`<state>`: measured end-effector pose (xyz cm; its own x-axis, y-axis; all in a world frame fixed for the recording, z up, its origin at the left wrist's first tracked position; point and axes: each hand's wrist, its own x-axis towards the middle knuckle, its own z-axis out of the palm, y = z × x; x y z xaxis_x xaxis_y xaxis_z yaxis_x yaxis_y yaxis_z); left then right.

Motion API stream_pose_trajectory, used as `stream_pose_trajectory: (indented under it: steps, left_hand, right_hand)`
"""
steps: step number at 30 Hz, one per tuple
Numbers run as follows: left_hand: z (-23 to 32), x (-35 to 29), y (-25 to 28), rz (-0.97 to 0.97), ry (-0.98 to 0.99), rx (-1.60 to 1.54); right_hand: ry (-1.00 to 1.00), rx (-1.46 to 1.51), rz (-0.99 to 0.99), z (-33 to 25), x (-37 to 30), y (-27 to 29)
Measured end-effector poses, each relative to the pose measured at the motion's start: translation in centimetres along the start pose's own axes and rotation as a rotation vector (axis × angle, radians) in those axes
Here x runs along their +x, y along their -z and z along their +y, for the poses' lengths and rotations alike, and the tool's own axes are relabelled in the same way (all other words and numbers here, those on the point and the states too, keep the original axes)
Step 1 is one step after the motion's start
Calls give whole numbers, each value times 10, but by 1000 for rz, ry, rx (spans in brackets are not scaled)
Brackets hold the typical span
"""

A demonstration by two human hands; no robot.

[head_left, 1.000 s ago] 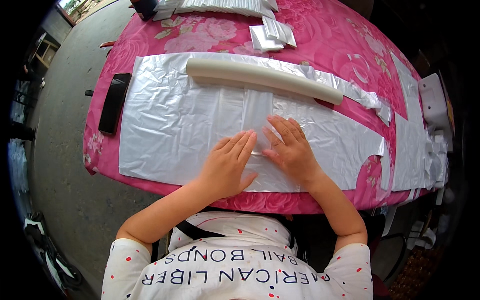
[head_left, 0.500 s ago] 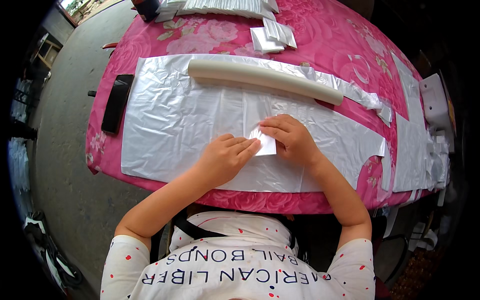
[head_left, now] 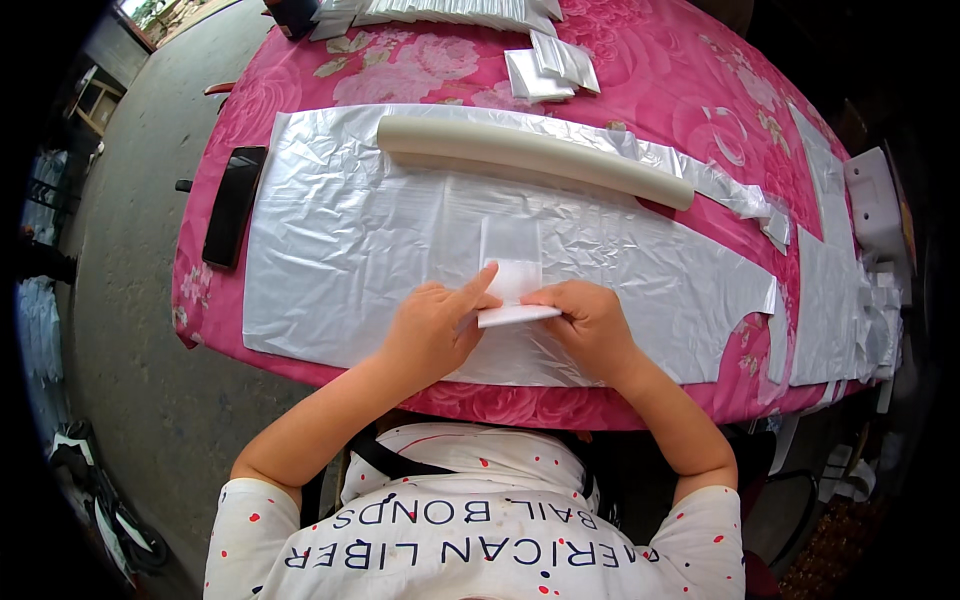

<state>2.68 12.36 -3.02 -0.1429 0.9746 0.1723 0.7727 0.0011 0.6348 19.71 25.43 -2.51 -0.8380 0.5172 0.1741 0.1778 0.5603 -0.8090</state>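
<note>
Both hands (head_left: pixel 430 330) (head_left: pixel 590 322) pinching small white bag (head_left: pixel 515 292) | folding over plastic sheet (head_left: pixel 350 240) | pressing crease flat between grips is best

Pink floral tablecloth (head_left: pixel 700 60); silvery plastic sheet (head_left: pixel 340 250); cream roll (head_left: pixel 530 160).

At the centre of the frame, the left hand (head_left: pixel 432 328) and right hand (head_left: pixel 590 322) are pinching a small folded white plastic piece (head_left: pixel 513 290) over a wide clear plastic sheet (head_left: pixel 350 240). A cream roll (head_left: pixel 535 160) is lying above, a black phone (head_left: pixel 233 205) at left, on the pink floral counter (head_left: pixel 400 70).
</note>
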Motion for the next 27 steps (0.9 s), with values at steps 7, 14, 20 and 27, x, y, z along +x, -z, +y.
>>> stream_pose_trajectory:
  steps: [7, 14, 20, 27]
  left_hand:
    - [-2, 29, 2, 19, 323, -227]
    - [3, 39, 13, 33, 359, -205]
    - [2, 29, -10, 101, -207, 183]
    - [1, 32, -32, -35, -87, 324]
  right_hand:
    - [-645, 189, -147, -13, 35, 12]
    - [-744, 175, -287, -5, 51, 17]
    - [-760, 229, -270, 0, 51, 15]
    - [-770, 214, -268, -2, 51, 14]
